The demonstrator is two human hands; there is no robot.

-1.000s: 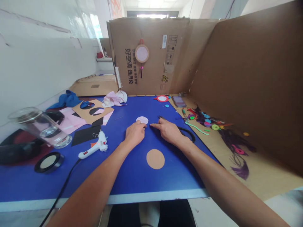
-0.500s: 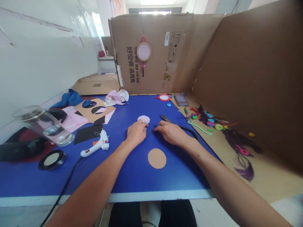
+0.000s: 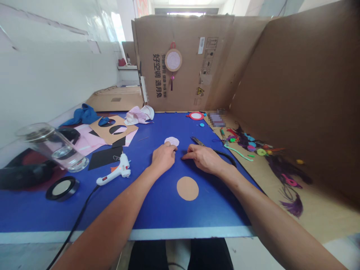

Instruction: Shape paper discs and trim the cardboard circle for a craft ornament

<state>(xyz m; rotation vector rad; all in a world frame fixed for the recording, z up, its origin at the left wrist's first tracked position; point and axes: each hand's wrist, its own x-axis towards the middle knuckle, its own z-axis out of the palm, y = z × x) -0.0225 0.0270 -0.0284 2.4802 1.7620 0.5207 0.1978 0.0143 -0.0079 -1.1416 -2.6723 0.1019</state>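
Note:
My left hand (image 3: 163, 158) rests on the blue mat (image 3: 157, 210) with its fingers curled, the fingertips on the near edge of a small pink fabric disc (image 3: 172, 140). Just to its right lies my right hand (image 3: 204, 158), fingers drawn together in a pinch against the mat; what is between them is too small to see. A black ring (image 3: 229, 159) shows from under my right wrist. Scissors (image 3: 198, 141) lie just beyond my right hand. A tan cardboard disc (image 3: 187, 188) lies on the mat between my forearms.
A white glue gun (image 3: 115, 174) with a black cord, a tape roll (image 3: 62, 188), a tipped glass (image 3: 53, 147) and cut cardboard and paper scraps (image 3: 112, 131) fill the left. Coloured beads and tassels (image 3: 261, 152) lie to the right. Cardboard walls (image 3: 295, 93) close in the back and right.
My right index finger, stretched out a second ago, has curled in to meet the other fingers. Both hands stay in the same place by the pink disc.

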